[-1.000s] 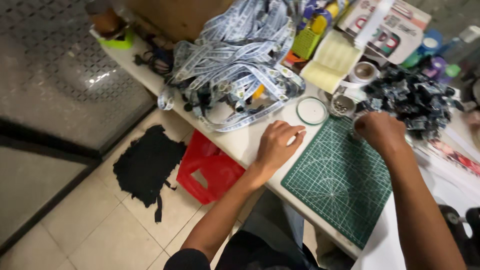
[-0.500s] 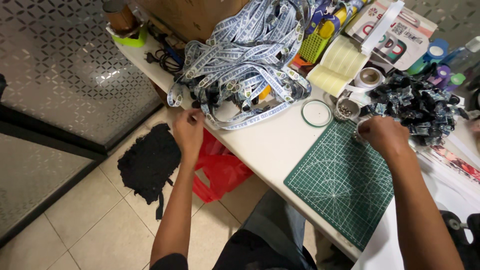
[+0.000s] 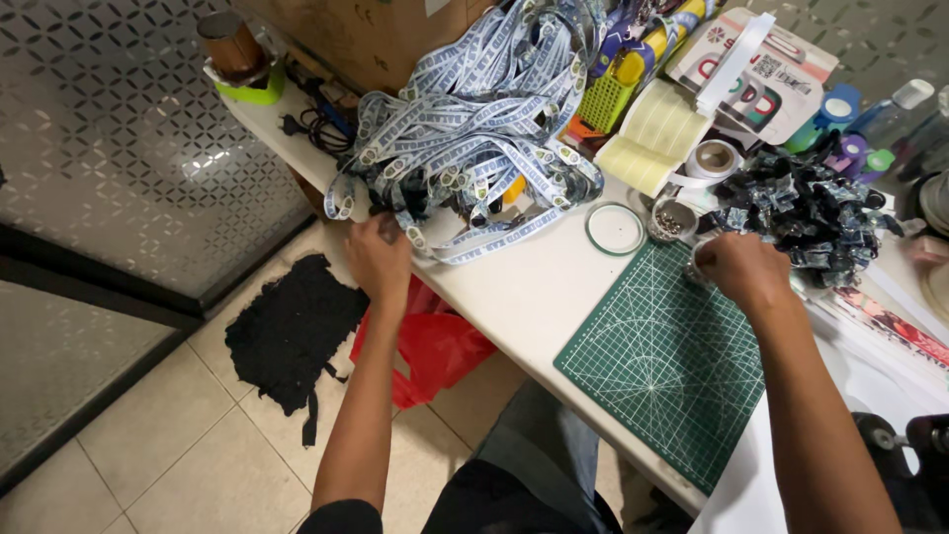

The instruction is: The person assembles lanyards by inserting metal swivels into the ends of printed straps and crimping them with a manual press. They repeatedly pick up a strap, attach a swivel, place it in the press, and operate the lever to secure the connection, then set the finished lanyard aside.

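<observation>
My left hand [image 3: 379, 255] reaches to the near-left edge of a big heap of blue-and-white printed lanyards [image 3: 474, 138] on the white table [image 3: 529, 297]; its fingers pinch a strap end at the heap's edge. My right hand [image 3: 741, 269] rests closed at the far edge of a green cutting mat [image 3: 672, 361], beside a small open tin of metal bits [image 3: 672, 220] and a pile of dark clips [image 3: 806, 213]. What the right fingers hold is hidden.
A round lid [image 3: 614, 228], tape roll [image 3: 715, 158], pale sticky pads [image 3: 652, 133] and a cardboard box [image 3: 356, 35] crowd the table's back. On the tiled floor lie a red bag [image 3: 435, 346] and a black cloth [image 3: 292, 331]. A patterned glass panel [image 3: 119, 148] stands left.
My left hand went from the table beside the cutting mat leftward to the lanyard heap's near edge and settled on a strap. My right hand stayed by the mat's far edge.
</observation>
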